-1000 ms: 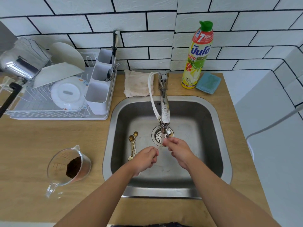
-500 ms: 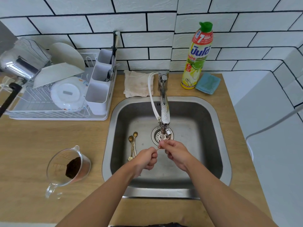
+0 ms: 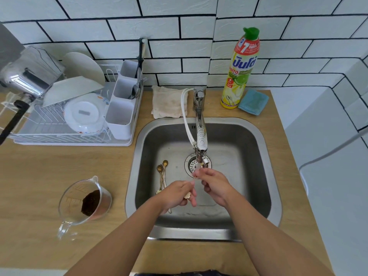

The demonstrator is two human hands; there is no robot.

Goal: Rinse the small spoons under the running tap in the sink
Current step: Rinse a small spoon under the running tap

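Both hands over the sink (image 3: 256, 136), working one small spoon (image 3: 191, 183) under the tap spout (image 3: 201, 156). Left hand (image 3: 177, 194) grips the handle end, fingers curled round it, the pale decorative tip poking out by the thumb. Right hand (image 3: 214, 183) pinches the bowl end right at the outlet; the bowl itself is hidden behind the fingers.

Change over the last second: small. Right hand has crept up toward the spout, left hand has rolled slightly so the handle tip now shows. Reads as rubbing the bowl in the stream, not a swap to another spoon. Water flow is too thin to see clearly; cannot confirm it from this view.

Remaining gold spoons (image 3: 162, 174) lie bunched on the sink floor, just left of the drain strainer (image 3: 191, 166), apart from both hands. So judging by that: one spoon in progress, the rest pending.

Off-task: glass measuring jug (image 3: 85, 204) with dark grounds on the counter left, dish rack (image 3: 65, 124) behind it, detergent bottle (image 3: 240, 68) by the wall.
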